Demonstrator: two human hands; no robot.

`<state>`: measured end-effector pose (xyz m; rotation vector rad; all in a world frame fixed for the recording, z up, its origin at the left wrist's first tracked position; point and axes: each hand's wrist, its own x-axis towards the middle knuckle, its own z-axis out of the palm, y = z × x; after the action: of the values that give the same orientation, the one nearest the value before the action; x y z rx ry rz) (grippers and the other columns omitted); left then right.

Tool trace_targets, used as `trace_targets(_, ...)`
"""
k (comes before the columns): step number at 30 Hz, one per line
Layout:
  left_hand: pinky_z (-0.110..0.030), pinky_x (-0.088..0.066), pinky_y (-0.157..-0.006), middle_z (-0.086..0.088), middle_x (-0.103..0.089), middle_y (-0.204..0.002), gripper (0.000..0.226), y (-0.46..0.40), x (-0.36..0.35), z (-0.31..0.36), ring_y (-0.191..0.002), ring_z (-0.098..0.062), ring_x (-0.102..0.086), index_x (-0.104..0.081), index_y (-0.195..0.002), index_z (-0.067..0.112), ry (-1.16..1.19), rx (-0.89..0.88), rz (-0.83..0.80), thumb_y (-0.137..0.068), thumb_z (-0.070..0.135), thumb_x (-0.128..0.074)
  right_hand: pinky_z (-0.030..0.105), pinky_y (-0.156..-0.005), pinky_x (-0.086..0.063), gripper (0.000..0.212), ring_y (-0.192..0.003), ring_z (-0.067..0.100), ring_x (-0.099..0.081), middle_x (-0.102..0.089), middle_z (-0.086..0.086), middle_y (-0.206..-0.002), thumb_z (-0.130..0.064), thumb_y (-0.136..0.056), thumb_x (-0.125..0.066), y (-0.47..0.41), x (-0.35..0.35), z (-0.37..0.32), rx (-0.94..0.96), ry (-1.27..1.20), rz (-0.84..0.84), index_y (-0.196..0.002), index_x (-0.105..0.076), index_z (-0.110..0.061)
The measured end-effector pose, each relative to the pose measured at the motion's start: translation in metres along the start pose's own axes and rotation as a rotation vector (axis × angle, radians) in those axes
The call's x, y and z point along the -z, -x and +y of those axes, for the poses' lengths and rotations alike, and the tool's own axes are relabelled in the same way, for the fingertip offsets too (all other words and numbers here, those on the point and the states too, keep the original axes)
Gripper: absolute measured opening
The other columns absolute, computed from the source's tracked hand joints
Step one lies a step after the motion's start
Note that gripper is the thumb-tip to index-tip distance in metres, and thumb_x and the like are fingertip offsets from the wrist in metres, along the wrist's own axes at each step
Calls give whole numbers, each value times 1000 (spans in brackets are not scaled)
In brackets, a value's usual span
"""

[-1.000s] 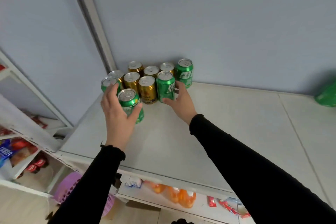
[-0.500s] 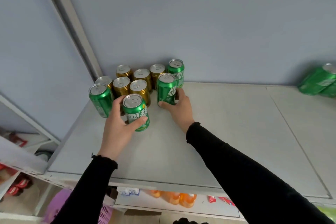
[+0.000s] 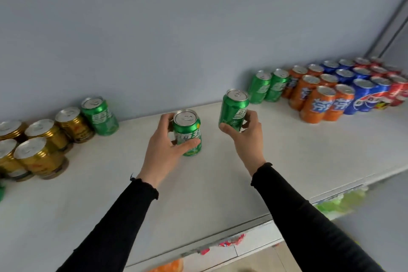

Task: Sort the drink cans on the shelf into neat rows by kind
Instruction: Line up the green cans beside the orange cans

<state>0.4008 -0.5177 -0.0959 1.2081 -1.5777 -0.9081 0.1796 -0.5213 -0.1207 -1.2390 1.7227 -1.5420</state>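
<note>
green drink cans, one in each hand, are held over the middle of a pale shelf [image 3: 220, 183] against a grey-blue wall [image 3: 176, 28]. the left hand [image 3: 164, 150] curls its fingers and thumb round a green can [image 3: 187, 132] with white lettering and a silver top; the right hand [image 3: 247, 137] grips the lower part of a second green can [image 3: 234, 109] of the same kind. whether either can touches the shelf is hard to tell. both stand roughly upright, long axis vertical, tops up, the right one leaning slightly right.

to the left, a group of gold cans [image 3: 39, 150] is cut off by the frame edge, with one more green can [image 3: 100, 116] at its right end by the wall. to the right, two green cans [image 3: 268, 88] stand beside rows of orange cans [image 3: 318, 99], blue cans [image 3: 362, 86] and red cans [image 3: 397, 88]; the far ones are blurred. black sleeves [image 3: 309, 216] cover both arms. things below the shelf are too blurred to name.
</note>
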Motion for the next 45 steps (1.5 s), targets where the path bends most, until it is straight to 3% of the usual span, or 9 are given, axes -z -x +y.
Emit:
trace_targets(4,-33,-58,-90,18,-64,-119,67,-33,-93,24,-114,-1,-59,-52,-124,33,25,-31,-67,-70,26,-92,10,-68,-46,57,-94,10,-63,-65,-5,-113,-29,-74,-87,-48,73,28,-46,-20,106,-118,-52,-21)
trace_targets(9,-33,-53,-95,20,-65,-118,65,-73,-192,41,-112,1,-59,-51,-122,34,-20,-36,-64,-70,32,-90,16,-77,-48,58,-104,12,-63,-63,-4,-118,-26,-74,-86,-99,123,61,-81,-29,124,-118,-48,-23)
trace_targets(12,-37,-52,-97,19,-64,-120,65,-93,-230,42,-115,-3,-59,-50,-123,34,-61,-20,-39,-71,37,-89,28,-88,-53,58,-109,15,-63,-64,-1,-121,-20,-73,-86,-120,126,73,-79,-32,107,-116,-48,-23)
trace_targets(17,-32,-49,-96,16,-61,-124,68,-114,-263,42,-113,-1,-57,-48,-129,31,-102,10,16,-74,37,-88,40,-99,-52,70,-121,18,-60,-61,1,-134,-19,-77,-81,-142,119,81,-83,-14,110,-136,-45,-17)
trace_targets(23,-35,-48,-100,10,-56,-136,83,-118,-263,30,-120,-10,-56,-42,-139,30,-195,11,22,-71,43,-88,39,-108,-46,73,-133,22,-50,-53,5,-145,-11,-83,-73,-147,123,91,-32,31,54,-147,-38,-15)
trace_targets(26,-42,-51,-99,9,-60,-130,75,-118,-266,29,-115,-11,-59,-44,-135,27,-220,17,46,-75,37,-87,38,-110,-43,76,-136,22,-47,-50,6,-148,-8,-83,-71,-146,124,92,-8,25,27,-150,-36,-15)
trace_targets(33,-41,-50,-100,7,-60,-132,74,-121,-272,31,-117,-12,-59,-43,-138,24,-231,32,45,-78,33,-85,37,-108,-46,85,-134,23,-47,-39,9,-151,-5,-83,-70,-135,126,81,8,-34,-23,-155,-26,-15)
trace_targets(38,-30,-47,-99,9,-53,-141,87,-99,-251,33,-124,-8,-52,-35,-152,26,-164,112,-7,-81,32,-84,36,-88,-56,81,-114,14,-53,-27,2,-154,-11,-89,-68,-99,126,67,185,2,-14,-155,-22,-17)
trace_targets(45,-30,-39,-108,14,-57,-131,40,-33,-138,20,-125,-6,-48,-58,-130,26,-463,-16,123,-93,35,-69,43,-83,-54,48,-104,17,-52,-43,-2,-129,-13,-91,-65,-58,64,41,395,123,-225,-135,-47,-15)
